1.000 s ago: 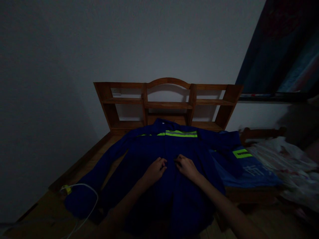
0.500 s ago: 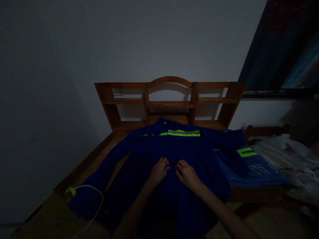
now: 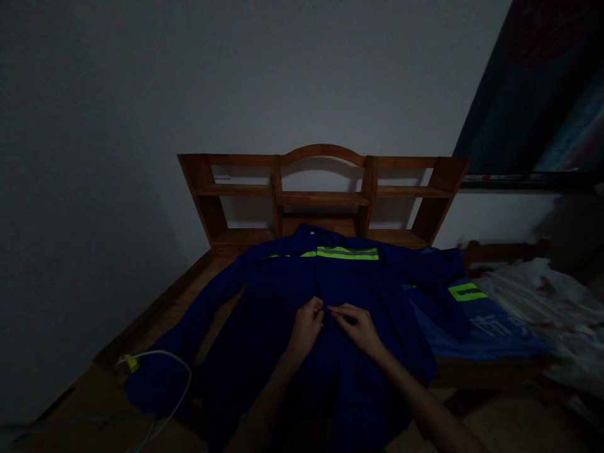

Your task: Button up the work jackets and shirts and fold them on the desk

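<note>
A dark blue work jacket [image 3: 264,314] with yellow-green reflective stripes lies spread face up on a wooden bed platform [image 3: 189,286]. Its sleeves stretch out to the left and right. My left hand [image 3: 307,324] and my right hand [image 3: 357,325] meet at the jacket's front opening in the middle of the chest. Both hands have their fingers pinched on the fabric edges there, fingertips nearly touching. The room is dim, so small details at the fingertips are hard to make out.
A wooden headboard with shelves [image 3: 323,195] stands against the white wall behind the jacket. A white cable with a yellow plug [image 3: 129,362] lies at the left. A lighter blue cloth [image 3: 491,330] and pale crumpled bedding [image 3: 547,302] lie at the right.
My hands have drawn closer together at the jacket's front, and their fingers now pinch the fabric edges. The view has shifted slightly.
</note>
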`<state>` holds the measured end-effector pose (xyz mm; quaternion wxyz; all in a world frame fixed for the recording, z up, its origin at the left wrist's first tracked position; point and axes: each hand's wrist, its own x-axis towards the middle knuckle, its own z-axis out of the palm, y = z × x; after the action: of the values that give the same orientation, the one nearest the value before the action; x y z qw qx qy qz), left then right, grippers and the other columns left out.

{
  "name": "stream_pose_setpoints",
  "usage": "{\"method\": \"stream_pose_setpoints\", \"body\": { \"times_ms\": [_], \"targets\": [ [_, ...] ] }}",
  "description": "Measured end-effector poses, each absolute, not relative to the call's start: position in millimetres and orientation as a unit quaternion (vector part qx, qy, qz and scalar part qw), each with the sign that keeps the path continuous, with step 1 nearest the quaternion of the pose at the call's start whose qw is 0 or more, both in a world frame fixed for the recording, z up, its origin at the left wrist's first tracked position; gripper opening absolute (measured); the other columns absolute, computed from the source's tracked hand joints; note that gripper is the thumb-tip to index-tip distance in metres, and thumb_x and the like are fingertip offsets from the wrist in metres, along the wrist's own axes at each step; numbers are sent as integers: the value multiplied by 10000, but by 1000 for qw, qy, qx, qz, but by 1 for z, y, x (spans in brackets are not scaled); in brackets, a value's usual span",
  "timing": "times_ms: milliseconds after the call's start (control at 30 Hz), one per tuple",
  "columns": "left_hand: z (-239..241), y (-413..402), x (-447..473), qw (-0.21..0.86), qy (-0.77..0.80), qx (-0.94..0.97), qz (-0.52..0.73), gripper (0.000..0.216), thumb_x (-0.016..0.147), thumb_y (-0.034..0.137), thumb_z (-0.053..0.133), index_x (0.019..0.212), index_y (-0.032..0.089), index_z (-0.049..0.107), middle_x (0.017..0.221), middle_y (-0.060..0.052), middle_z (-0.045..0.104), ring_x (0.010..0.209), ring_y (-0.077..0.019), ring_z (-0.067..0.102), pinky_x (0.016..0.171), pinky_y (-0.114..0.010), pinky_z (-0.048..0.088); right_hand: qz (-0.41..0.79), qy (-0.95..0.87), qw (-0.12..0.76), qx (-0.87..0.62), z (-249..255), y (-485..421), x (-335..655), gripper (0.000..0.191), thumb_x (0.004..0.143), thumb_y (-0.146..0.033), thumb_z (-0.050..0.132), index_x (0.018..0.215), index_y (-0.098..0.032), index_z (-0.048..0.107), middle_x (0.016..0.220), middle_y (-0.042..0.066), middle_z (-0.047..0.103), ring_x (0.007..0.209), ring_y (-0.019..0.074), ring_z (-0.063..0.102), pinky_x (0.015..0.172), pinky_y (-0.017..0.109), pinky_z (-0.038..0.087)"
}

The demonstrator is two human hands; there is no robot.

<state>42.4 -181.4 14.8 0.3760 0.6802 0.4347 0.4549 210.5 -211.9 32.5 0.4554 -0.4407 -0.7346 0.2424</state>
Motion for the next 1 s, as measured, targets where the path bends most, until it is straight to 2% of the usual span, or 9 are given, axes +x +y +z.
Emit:
{"method": "stream_pose_setpoints", "body": {
  "times_ms": [233, 400, 533, 667, 800, 1000],
  "targets": [
    [8, -187, 43, 380, 416, 668, 485, 132, 815, 209, 461, 874, 192, 578, 801, -10, 630, 729, -126, 615, 673, -224, 479, 268, -723, 450, -451, 30, -211, 211, 244, 877, -350, 519, 998, -219, 685, 851, 29, 665, 709, 132, 630, 676, 239, 467],
    [1, -183, 40, 397, 424, 657, 481, 105, 793, 212, 503, 844, 181, 589, 794, -21, 640, 758, -137, 624, 690, -226, 479, 333, -718, 410, -453, 30, -196, 209, 176, 847, -314, 544, 917, -193, 650, 773, 5, 664, 622, 116, 635, 598, 213, 465],
    [-2, -182, 39, 419, 442, 622, 492, 198, 825, 349, 507, 803, 170, 587, 733, -9, 617, 707, -136, 609, 646, -227, 486, 329, -740, 367, -457, 34, -186, 206, 117, 824, -254, 544, 877, -189, 625, 728, -9, 649, 577, 105, 619, 561, 201, 449],
    [0, -181, 40, 429, 467, 588, 503, 355, 819, 491, 496, 743, 157, 589, 682, -3, 601, 654, -133, 590, 603, -225, 481, 321, -744, 367, -457, 36, -187, 205, 92, 804, -221, 548, 872, -190, 600, 736, -11, 643, 598, 105, 618, 561, 196, 444],
    [0, -180, 40, 394, 484, 606, 493, 316, 758, 474, 595, 757, 158, 603, 670, -14, 630, 638, -140, 595, 583, -220, 452, 316, -740, 378, -459, 34, -191, 203, 92, 807, -218, 543, 882, -195, 590, 743, -15, 646, 621, 104, 622, 583, 198, 445],
    [0, -179, 37, 375, 471, 626, 496, 259, 789, 416, 574, 760, 161, 608, 682, -21, 640, 658, -144, 609, 609, -229, 442, 328, -726, 393, -459, 30, -192, 202, 119, 792, -243, 583, 902, -197, 581, 765, -11, 644, 628, 103, 617, 582, 201, 444]
  ]
}}
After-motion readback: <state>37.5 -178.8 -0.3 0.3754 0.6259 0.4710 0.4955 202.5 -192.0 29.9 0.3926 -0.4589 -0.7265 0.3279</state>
